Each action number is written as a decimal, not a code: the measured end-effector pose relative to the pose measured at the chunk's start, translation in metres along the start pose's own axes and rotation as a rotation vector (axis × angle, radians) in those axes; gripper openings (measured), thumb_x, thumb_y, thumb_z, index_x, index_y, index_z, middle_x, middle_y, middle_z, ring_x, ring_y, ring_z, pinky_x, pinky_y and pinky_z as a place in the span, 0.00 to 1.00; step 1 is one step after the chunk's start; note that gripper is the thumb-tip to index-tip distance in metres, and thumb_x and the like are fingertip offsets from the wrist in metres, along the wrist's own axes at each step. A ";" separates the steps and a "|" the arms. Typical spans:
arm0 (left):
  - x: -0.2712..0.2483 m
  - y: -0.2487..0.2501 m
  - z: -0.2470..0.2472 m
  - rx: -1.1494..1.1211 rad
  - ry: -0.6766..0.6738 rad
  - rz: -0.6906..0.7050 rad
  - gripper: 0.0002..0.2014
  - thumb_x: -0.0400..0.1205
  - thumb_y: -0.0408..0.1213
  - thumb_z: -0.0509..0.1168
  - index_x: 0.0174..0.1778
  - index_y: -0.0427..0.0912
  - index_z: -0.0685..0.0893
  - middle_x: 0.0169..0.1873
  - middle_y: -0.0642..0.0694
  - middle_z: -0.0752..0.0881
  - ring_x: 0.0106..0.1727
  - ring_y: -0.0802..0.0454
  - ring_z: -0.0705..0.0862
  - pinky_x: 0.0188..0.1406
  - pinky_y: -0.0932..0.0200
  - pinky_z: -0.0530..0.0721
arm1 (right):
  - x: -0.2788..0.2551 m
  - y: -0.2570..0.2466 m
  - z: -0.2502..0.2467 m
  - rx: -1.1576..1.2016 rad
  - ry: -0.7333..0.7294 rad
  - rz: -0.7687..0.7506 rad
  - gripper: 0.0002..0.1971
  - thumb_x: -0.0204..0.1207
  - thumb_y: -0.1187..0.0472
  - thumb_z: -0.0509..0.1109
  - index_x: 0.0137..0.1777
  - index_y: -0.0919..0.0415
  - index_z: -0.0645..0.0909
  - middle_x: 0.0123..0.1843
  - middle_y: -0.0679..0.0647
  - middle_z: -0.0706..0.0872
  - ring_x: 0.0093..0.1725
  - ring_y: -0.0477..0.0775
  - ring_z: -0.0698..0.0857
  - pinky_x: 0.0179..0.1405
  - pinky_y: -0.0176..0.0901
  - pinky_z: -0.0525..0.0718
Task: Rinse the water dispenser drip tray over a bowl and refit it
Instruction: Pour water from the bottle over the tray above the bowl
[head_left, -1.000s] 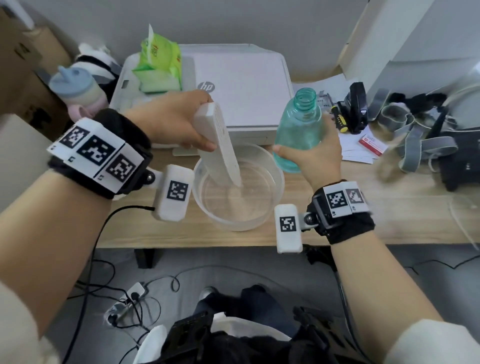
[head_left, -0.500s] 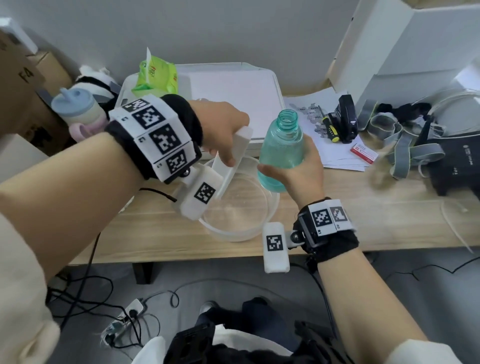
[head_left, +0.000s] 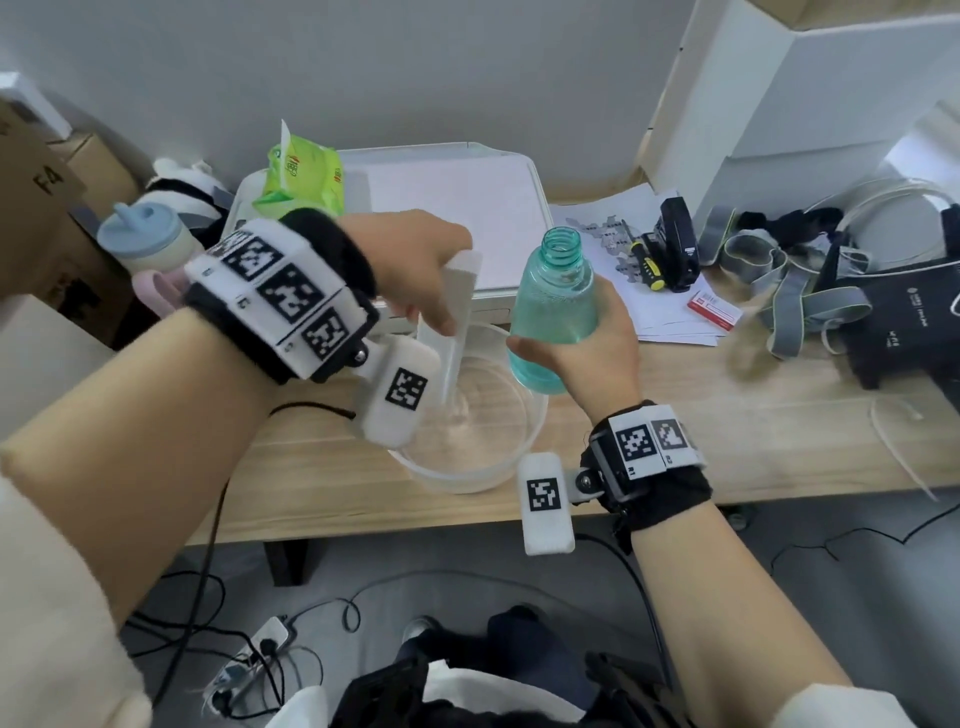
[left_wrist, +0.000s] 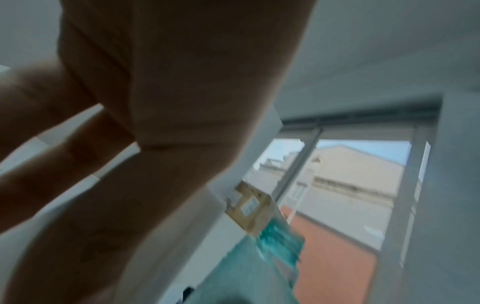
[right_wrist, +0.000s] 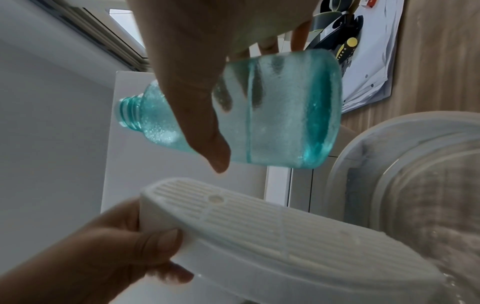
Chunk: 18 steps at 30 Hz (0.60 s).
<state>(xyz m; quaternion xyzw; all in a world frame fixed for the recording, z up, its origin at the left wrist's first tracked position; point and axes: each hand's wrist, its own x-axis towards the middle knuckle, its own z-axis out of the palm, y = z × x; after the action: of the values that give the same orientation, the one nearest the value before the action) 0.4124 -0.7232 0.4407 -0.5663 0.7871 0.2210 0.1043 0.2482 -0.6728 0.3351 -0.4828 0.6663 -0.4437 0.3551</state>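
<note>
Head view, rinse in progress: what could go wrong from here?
1. The white slatted drip tray, gripped at its top end only by the left hand, is wet and could slip into the clear plastic bowl.
2. The uncapped teal bottle in the right hand could spill onto the printed papers nearby.

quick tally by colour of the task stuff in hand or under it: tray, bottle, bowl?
White: 1, the tray, in the left hand's grip
Teal: 1, the bottle, in the right hand's grip
Clear: 1, the bowl, below the tray
Total: 3
</note>
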 end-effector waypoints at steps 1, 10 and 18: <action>-0.004 -0.008 0.002 -0.088 0.024 -0.010 0.22 0.68 0.38 0.76 0.53 0.39 0.76 0.38 0.40 0.87 0.29 0.49 0.83 0.28 0.59 0.82 | 0.001 -0.001 0.000 -0.013 -0.004 -0.001 0.48 0.36 0.38 0.79 0.65 0.41 0.74 0.63 0.44 0.84 0.66 0.53 0.80 0.70 0.62 0.73; -0.041 -0.094 0.039 -0.660 0.291 -0.087 0.26 0.67 0.32 0.77 0.58 0.45 0.76 0.49 0.47 0.85 0.53 0.48 0.84 0.46 0.57 0.85 | 0.007 -0.030 0.002 -0.404 -0.207 -0.159 0.45 0.54 0.47 0.83 0.73 0.47 0.67 0.69 0.50 0.74 0.68 0.53 0.76 0.70 0.58 0.71; -0.043 -0.098 0.066 -0.854 0.307 -0.018 0.28 0.51 0.51 0.74 0.47 0.56 0.76 0.44 0.54 0.83 0.47 0.57 0.81 0.48 0.59 0.82 | 0.011 -0.049 0.019 -0.773 -0.309 -0.317 0.42 0.55 0.47 0.78 0.72 0.43 0.67 0.65 0.52 0.73 0.64 0.58 0.76 0.65 0.58 0.70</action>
<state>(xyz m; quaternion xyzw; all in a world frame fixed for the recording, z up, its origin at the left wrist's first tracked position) 0.5126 -0.6821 0.3781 -0.5918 0.6267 0.4384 -0.2548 0.2786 -0.6955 0.3736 -0.7369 0.6401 -0.1339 0.1714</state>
